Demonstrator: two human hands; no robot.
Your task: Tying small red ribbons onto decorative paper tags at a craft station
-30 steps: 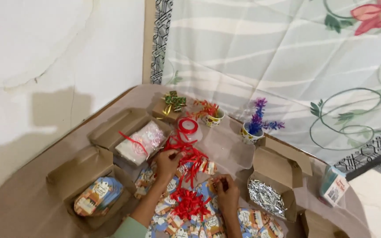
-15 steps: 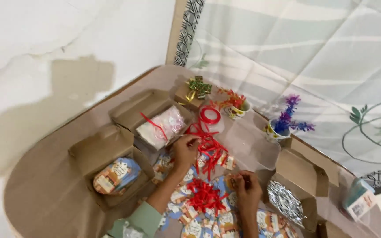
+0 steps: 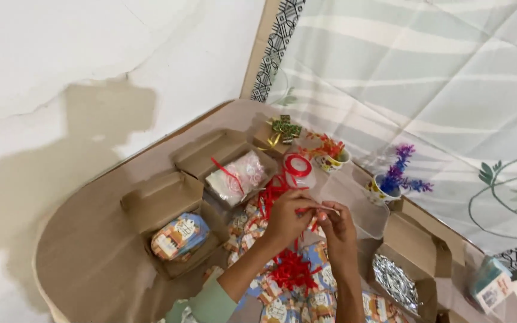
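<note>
Head view — what do both hands hold?
— Left hand and right hand pinch a red ribbon above the table, near the ribbon spool.

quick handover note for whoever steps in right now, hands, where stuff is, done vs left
Left hand and right hand are together over the table, both pinching a strand of red ribbon. It seems to run from the ribbon spool just behind.
Loose red ribbon pile lies under the wrists on the patterned packets.
Done: one open box holds a patterned packet, another open box a clear bag with red ribbon, a third box something silvery.
Left: the strand in hand is not tied to anything; many packets are unboxed.
</note>
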